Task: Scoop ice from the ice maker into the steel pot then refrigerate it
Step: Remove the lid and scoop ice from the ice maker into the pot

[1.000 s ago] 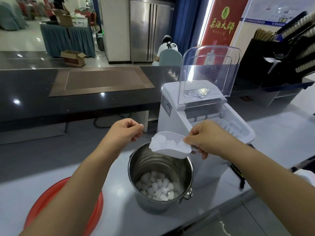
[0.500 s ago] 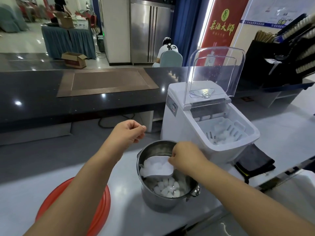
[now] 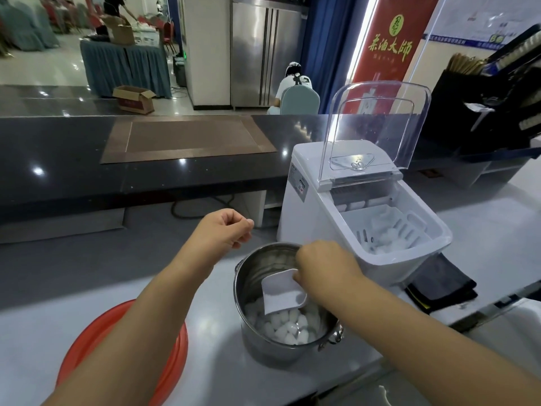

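The steel pot (image 3: 251,341) stands on the white counter in front of me, with ice cubes (image 3: 285,326) piled in its bottom. My right hand (image 3: 325,271) grips a white plastic scoop (image 3: 282,293), tipped mouth-down inside the pot and empty. My left hand (image 3: 224,231) hovers curled in a loose fist above the counter, left of the pot, holding nothing. The white ice maker (image 3: 310,218) sits just right of the pot with its clear lid (image 3: 377,130) raised; ice lies in its basket (image 3: 389,232).
A red round tray (image 3: 172,347) lies at the lower left under my left forearm. A dark folded cloth (image 3: 442,285) sits beside the ice maker's base. A raised black bar counter (image 3: 73,159) runs behind. A steel fridge (image 3: 263,54) stands far back.
My right hand lowered the ice-filled scoop from above the pot into it and tipped it; the ice dropped out, so the pile in the pot has grown. My left hand stayed put.
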A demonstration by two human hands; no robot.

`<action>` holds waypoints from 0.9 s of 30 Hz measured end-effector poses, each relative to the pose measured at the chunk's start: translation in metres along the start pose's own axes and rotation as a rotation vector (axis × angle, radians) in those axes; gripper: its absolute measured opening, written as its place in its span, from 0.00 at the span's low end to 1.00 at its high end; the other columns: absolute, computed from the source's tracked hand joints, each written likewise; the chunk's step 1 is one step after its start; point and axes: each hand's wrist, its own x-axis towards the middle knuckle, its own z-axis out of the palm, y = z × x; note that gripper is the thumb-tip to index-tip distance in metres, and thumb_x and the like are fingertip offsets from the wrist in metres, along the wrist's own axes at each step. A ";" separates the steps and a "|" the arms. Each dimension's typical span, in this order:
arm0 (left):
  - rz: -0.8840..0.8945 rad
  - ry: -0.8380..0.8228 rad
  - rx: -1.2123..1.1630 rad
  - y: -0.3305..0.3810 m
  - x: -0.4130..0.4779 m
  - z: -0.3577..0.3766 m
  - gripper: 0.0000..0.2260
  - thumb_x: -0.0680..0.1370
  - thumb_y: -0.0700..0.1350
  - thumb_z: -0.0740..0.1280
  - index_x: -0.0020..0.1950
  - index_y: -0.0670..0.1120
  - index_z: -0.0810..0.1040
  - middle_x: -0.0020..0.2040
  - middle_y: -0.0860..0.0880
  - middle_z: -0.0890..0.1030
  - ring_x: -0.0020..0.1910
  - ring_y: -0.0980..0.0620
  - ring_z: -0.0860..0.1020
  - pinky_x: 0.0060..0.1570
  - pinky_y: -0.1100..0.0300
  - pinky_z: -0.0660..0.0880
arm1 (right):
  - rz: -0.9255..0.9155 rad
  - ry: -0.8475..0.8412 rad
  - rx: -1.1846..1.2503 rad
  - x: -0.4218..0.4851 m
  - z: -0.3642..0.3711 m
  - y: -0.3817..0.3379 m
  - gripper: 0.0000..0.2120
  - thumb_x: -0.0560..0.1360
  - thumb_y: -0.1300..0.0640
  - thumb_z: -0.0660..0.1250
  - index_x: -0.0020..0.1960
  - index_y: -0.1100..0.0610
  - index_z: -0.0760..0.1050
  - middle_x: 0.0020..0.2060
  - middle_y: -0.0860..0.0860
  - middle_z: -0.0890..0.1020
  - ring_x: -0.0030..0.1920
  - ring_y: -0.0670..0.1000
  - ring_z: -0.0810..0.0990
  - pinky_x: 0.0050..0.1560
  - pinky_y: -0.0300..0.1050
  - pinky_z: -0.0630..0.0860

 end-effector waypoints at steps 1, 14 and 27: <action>0.002 -0.006 0.004 0.001 0.001 0.003 0.06 0.78 0.42 0.66 0.41 0.43 0.77 0.37 0.46 0.80 0.38 0.50 0.77 0.43 0.59 0.75 | -0.003 0.007 0.006 -0.002 -0.003 0.003 0.07 0.76 0.56 0.65 0.47 0.59 0.78 0.43 0.56 0.79 0.46 0.58 0.78 0.40 0.43 0.67; 0.003 -0.019 0.003 0.014 0.021 0.039 0.07 0.78 0.44 0.66 0.44 0.41 0.79 0.38 0.46 0.82 0.40 0.49 0.78 0.46 0.56 0.77 | 0.105 0.065 0.339 -0.009 -0.057 0.062 0.13 0.74 0.49 0.68 0.33 0.53 0.77 0.30 0.48 0.79 0.33 0.47 0.77 0.30 0.38 0.68; 0.022 -0.039 -0.002 0.026 0.037 0.084 0.07 0.77 0.42 0.68 0.39 0.43 0.77 0.35 0.48 0.81 0.37 0.53 0.78 0.41 0.61 0.76 | 0.277 0.176 0.511 0.012 -0.065 0.166 0.16 0.74 0.53 0.68 0.29 0.58 0.76 0.17 0.45 0.74 0.20 0.48 0.70 0.23 0.35 0.68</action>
